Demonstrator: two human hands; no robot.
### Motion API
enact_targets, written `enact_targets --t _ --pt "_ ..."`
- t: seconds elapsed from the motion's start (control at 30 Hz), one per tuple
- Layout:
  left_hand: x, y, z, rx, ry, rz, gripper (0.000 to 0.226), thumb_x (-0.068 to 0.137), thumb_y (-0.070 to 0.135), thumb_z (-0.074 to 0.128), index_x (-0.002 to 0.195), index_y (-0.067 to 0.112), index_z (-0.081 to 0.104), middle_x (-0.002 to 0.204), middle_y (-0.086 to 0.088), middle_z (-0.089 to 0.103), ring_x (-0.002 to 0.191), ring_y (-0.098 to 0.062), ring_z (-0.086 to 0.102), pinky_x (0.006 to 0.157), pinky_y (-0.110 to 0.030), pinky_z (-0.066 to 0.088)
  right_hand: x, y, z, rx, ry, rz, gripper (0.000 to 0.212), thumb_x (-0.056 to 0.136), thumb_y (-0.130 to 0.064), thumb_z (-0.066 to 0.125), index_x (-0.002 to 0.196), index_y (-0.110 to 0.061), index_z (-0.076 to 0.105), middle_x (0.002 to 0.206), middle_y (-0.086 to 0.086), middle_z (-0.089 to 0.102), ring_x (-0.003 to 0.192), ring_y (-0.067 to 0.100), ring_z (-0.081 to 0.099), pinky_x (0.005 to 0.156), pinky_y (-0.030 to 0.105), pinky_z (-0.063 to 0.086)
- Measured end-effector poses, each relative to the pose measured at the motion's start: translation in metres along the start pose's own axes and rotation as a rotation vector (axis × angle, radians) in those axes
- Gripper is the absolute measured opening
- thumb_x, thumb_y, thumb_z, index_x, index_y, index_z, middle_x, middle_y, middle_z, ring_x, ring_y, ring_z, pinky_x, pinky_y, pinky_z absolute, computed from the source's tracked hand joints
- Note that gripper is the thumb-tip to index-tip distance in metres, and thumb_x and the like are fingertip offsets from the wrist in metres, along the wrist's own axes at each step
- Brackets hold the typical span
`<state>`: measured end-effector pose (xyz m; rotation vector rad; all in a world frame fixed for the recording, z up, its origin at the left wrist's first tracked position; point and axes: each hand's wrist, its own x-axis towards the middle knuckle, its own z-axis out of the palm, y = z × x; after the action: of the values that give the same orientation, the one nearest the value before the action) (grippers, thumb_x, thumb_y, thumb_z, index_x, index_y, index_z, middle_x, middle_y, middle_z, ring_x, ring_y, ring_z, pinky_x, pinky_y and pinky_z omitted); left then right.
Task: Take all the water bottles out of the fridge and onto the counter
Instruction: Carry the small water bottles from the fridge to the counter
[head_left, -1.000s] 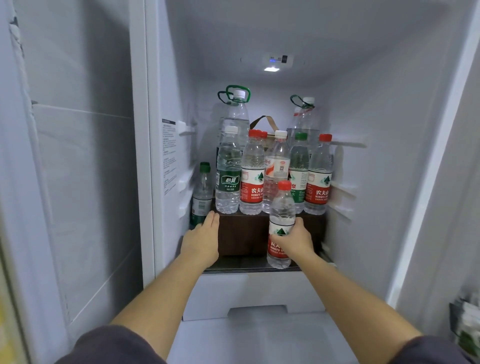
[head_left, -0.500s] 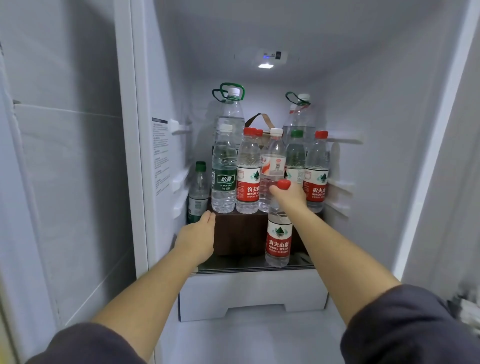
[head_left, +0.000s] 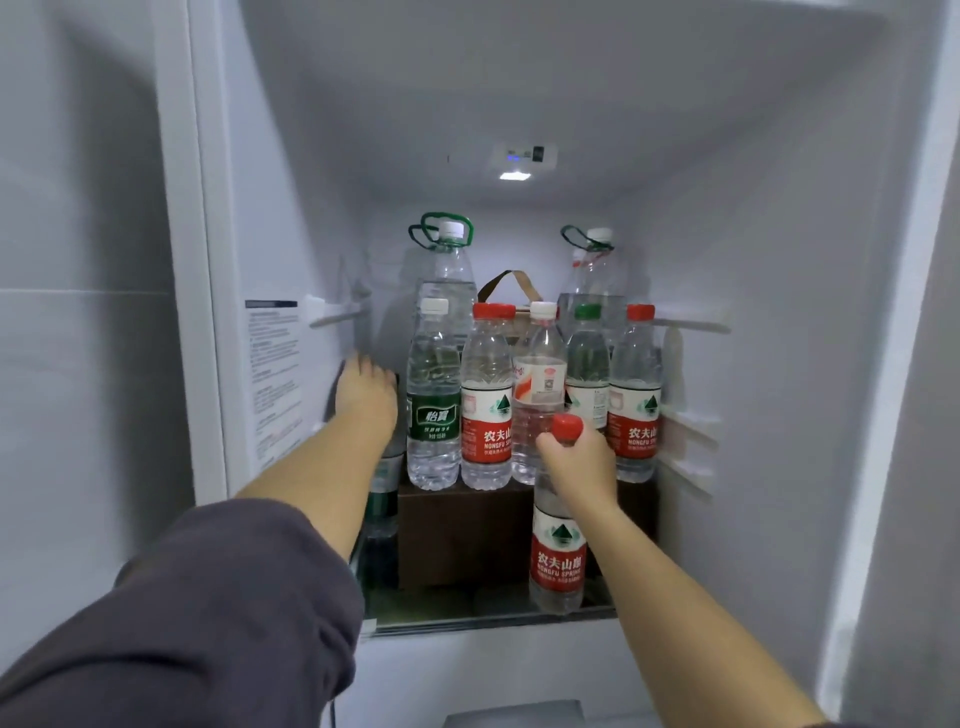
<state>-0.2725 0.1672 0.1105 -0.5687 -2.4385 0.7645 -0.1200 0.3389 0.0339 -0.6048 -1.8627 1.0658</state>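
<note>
- The right hand (head_left: 576, 465) is nearest to a lift. Its fingers are wrapped round the neck of the front bottle (head_left: 558, 561), just under the red cap.
- This bottle stands upright at the front edge of the glass shelf (head_left: 467, 616). Its long axis runs 12 to 6, and its body hangs at 6 o'clock from the hand. I judge that straight up, then back toward the person, would free it.
- The left hand (head_left: 366, 400) reaches in at 9 o'clock of the right hand, over the top of the dark-green bottle (head_left: 383, 499). That bottle stands low against the left wall, beside the brown box (head_left: 462, 535). The fingers are hidden behind the hand's back, so I cannot tell whether they hold the cap.
- A row of five bottles (head_left: 485, 405) stands upright on the box, at 12 o'clock of the front bottle and close behind it.
- Farthest in are two big jugs (head_left: 447, 275) with green handles, one at 11 o'clock and one at 1.
- The counter is not in view.
</note>
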Motion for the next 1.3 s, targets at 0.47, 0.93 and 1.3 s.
enact_targets --t 0.47,0.93,1.3 --pt "0.039 -0.002 0.002 -0.533 -0.174 0.036 0.065 0.088 0.003 0.061 0.147 0.020 0.039 0.152 -0.008 0.040 0.132 -0.030 0.047 0.105 -0.042 0.045 0.005 0.009 0.004 0.012 0.010 -0.011 0.015 0.082 -0.026 0.058 0.069 -0.024 0.050 0.062 -0.005 0.055 0.062 0.018 0.054 0.068 0.042 0.052" --pt "-0.047 -0.021 -0.036 -0.226 -0.228 0.207 0.033 0.091 0.032 0.066 0.112 0.008 0.065 0.109 -0.008 0.068 0.101 -0.025 0.065 0.084 -0.032 0.051 -0.007 -0.006 0.000 -0.050 0.005 -0.005 0.014 0.080 -0.028 0.056 0.068 -0.022 0.052 0.064 -0.002 0.058 0.064 0.021 0.057 0.065 0.038 0.049" --pt "-0.065 -0.053 -0.069 -0.360 -0.183 0.254 0.042 0.102 0.038 0.042 0.083 0.004 0.058 0.069 -0.005 0.061 0.063 -0.022 0.066 0.065 -0.033 0.056 -0.010 -0.007 -0.002 -0.041 -0.008 -0.007 0.012 0.082 -0.030 0.057 0.073 -0.023 0.054 0.068 -0.001 0.060 0.067 0.021 0.061 0.071 0.043 0.054"
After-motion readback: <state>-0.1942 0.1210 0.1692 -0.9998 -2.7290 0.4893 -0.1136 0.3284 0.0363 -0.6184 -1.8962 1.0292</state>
